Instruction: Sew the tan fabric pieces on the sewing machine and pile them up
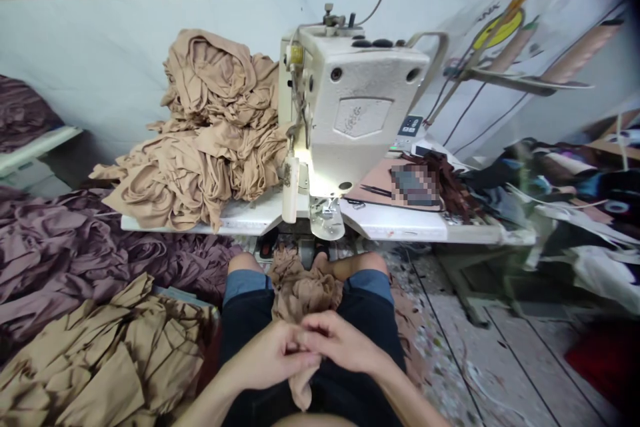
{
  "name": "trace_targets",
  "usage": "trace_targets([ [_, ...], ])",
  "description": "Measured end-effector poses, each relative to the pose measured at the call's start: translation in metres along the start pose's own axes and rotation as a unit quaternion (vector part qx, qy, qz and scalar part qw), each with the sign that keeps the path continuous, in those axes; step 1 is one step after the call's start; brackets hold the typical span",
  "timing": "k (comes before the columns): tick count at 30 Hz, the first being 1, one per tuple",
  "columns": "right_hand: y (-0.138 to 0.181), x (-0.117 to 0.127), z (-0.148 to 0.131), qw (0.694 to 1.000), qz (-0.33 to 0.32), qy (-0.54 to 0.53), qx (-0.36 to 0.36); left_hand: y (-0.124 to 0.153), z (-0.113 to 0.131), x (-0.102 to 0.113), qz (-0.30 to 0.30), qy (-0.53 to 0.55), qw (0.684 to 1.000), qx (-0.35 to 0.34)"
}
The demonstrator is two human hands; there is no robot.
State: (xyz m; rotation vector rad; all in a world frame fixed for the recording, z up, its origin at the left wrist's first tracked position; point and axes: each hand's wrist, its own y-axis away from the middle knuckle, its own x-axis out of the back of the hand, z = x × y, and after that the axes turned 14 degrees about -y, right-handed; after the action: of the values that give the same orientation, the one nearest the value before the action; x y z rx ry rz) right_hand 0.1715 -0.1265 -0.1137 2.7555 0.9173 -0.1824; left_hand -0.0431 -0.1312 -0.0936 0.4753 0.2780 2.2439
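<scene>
Both hands meet over my lap. My left hand (283, 353) is closed on a piece of tan fabric (301, 388), whose end hangs below the fingers. With fingers bent, my right hand (340, 340) pinches at the same cloth beside the left thumb. The fingertips overlap, so the exact grip is partly hidden. More tan cloth (307, 290) lies bunched between my knees, just beyond the hands. In front stands a white sewing machine (360, 93), its lamp lit over the needle area.
A large heap of tan cloth (200, 140) covers the table's left side. Folded tan pieces (125, 353) and purple cloth (110, 247) lie at lower left. Tweezers (376, 191) and dark brown fabric (445, 180) rest right of the machine. Thread cones (583, 53) stand at upper right.
</scene>
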Motion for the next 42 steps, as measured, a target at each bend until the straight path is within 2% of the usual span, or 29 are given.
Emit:
trace_targets([
  [4,-0.001,-0.001,-0.005,0.998,-0.020,0.061,-0.016,0.003,-0.004,0.016,0.044,-0.016,0.999,0.012],
  [8,0.004,0.019,-0.041,0.996,0.013,0.076,0.034,0.002,-0.003,0.038,0.070,-0.054,0.996,-0.005],
  [11,0.008,0.032,-0.069,0.990,0.042,0.108,0.081,-0.006,0.008,0.045,0.092,-0.035,0.995,-0.022],
  [16,0.012,0.042,-0.097,0.972,0.119,0.148,0.141,-0.023,0.034,0.050,0.178,-0.011,0.981,-0.076],
  [18,0.013,0.044,-0.104,0.962,0.157,0.156,0.161,-0.027,0.044,0.056,0.192,-0.009,0.976,-0.100],
  [21,0.015,0.043,-0.110,0.942,0.203,0.183,0.193,-0.029,0.057,0.067,0.203,-0.087,0.965,-0.140],
  [25,0.018,0.041,-0.112,0.910,0.233,0.245,0.241,-0.033,0.067,0.074,0.258,-0.198,0.926,-0.194],
  [29,0.015,0.045,-0.111,0.885,0.269,0.266,0.273,-0.041,0.071,0.074,0.305,-0.223,0.898,-0.225],
  [33,0.001,0.054,-0.113,0.880,0.314,0.242,0.262,-0.053,0.075,0.076,0.324,-0.173,0.911,-0.189],
  [37,-0.014,0.065,-0.116,0.906,0.336,0.126,0.224,-0.065,0.081,0.083,0.334,-0.071,0.933,-0.112],
  [42,-0.022,0.076,-0.119,0.920,0.343,0.029,0.185,-0.072,0.095,0.091,0.359,-0.003,0.930,-0.076],
])
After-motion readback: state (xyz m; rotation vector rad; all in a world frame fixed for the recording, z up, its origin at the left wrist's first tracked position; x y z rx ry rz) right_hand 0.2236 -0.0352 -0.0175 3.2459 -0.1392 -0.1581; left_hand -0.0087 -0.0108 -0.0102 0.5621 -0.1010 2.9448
